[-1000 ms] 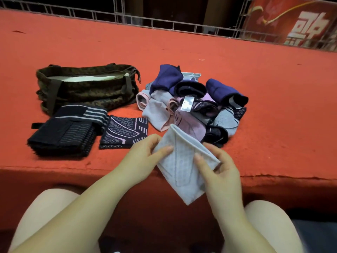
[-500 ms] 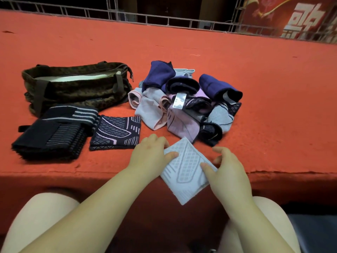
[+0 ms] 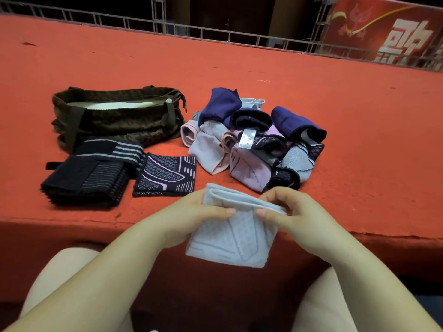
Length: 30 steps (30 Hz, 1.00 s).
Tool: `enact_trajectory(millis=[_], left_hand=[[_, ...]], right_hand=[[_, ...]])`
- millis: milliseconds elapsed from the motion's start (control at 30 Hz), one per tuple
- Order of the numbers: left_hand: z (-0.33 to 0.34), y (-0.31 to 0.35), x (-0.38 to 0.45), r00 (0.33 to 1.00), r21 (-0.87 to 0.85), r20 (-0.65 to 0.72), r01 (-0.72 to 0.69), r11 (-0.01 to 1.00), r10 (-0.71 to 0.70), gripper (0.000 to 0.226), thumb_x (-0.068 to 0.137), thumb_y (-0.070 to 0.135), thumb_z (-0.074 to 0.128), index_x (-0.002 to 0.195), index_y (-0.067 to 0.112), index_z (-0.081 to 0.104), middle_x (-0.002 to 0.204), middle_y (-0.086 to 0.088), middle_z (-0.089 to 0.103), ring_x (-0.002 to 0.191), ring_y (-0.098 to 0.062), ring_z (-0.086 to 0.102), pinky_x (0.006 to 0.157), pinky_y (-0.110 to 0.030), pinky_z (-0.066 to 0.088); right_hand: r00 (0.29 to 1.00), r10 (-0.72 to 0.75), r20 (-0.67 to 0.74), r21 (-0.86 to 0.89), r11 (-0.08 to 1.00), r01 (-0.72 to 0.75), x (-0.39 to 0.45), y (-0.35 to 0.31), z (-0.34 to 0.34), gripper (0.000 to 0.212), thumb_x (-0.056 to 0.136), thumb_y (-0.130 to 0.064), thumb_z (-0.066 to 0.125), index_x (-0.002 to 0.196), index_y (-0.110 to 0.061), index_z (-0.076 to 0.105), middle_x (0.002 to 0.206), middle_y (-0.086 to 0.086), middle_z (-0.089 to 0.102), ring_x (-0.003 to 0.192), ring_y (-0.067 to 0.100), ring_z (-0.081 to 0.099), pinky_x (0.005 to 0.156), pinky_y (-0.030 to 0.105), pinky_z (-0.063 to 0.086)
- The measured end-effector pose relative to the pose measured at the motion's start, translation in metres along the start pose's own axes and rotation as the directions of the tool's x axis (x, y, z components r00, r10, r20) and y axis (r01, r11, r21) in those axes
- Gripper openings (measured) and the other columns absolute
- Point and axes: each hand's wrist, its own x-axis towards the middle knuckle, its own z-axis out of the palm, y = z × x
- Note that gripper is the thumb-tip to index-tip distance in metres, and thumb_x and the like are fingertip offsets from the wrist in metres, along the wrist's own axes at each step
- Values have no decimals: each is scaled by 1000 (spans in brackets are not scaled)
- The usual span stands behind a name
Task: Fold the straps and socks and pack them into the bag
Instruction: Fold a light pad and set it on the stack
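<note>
A pale blue folded sock (image 3: 233, 238) hangs over the front edge of the red surface. My left hand (image 3: 191, 216) pinches its top left edge and my right hand (image 3: 291, 212) pinches its top right edge, thumbs on the near face. A heap of loose socks (image 3: 254, 144) in navy, lilac, pink and grey lies just beyond my hands. A dark patterned folded sock (image 3: 165, 174) lies flat to the left, next to a stack of folded black straps (image 3: 93, 173). The camouflage bag (image 3: 117, 117) stands open behind the straps.
The red carpeted surface (image 3: 359, 140) stretches wide to the right and back. Its front edge (image 3: 72, 221) drops off above my knees. A metal truss rail (image 3: 215, 34) runs along the far side, with a red banner (image 3: 395, 32) at the back right.
The pale blue sock was open and held diagonally; my hands folded it against the surface's edge and now hold it squared up by its top edge, lifted slightly toward me.
</note>
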Motion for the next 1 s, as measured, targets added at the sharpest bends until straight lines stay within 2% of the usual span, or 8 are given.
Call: enact_trajectory(millis=[100,233,333,433,600,700,833,1000], left_hand=[[0,4,-13,997,-183,-82,-12,983,-3,37,82,15,66,118,5,63,116,-15,67,108,-28,65,92,-37,53],[-4,13,-22,946,-529,-321,-154,834,-30,34,75,16,59,105,2,66,104,-17,71,89,-25,71,76,-38,59],[-11,20,-26,901,-654,-432,-277,704,-47,27,89,16,51,109,2,64,107,-16,71,94,-24,70,74,-39,59],[-19,26,-27,872,-632,-488,-328,702,-32,24,94,14,49,110,2,63,107,-16,71,95,-24,69,75,-40,59],[-61,47,-29,785,-301,-619,-225,927,-10,12,89,10,58,95,7,67,91,-7,73,80,-17,70,74,-31,57],[-97,58,-27,716,77,-697,23,997,38,12,83,17,66,88,7,71,87,-6,70,75,-18,65,69,-31,55],[-116,60,-16,691,605,-679,338,721,246,14,81,20,63,84,9,71,82,-3,70,78,-20,63,75,-34,51],[-119,45,-2,686,754,-650,525,395,328,29,85,28,55,114,24,50,105,-2,65,101,-25,57,74,-32,42]], right_hand=[[1000,4,-11,220,975,-2,7,-17,6,12,78,-17,75,89,-18,68,72,-9,64,64,6,54,57,16,43],[943,231,238,532,782,-326,18,-20,17,44,72,-32,74,109,-10,65,110,14,70,95,31,63,88,46,52],[861,254,440,605,625,-493,23,-25,39,46,70,-30,73,113,-15,64,109,12,70,97,24,68,79,34,55],[859,256,443,677,533,-508,35,-34,62,31,72,-19,68,103,-16,65,93,4,73,82,18,71,72,32,58],[939,301,167,629,701,-337,80,-55,73,15,91,-8,59,104,-7,65,82,4,73,63,12,70,51,24,55],[967,249,-54,413,887,-206,112,-56,75,11,87,-14,66,94,-6,67,94,11,72,80,22,71,66,36,60],[969,179,-170,194,970,-145,142,-53,89,9,78,-18,72,74,-13,65,89,9,72,87,28,69,81,50,55],[965,170,-198,-48,982,-182,156,-39,106,35,81,-27,72,108,-6,63,102,10,69,97,26,64,80,30,47]])
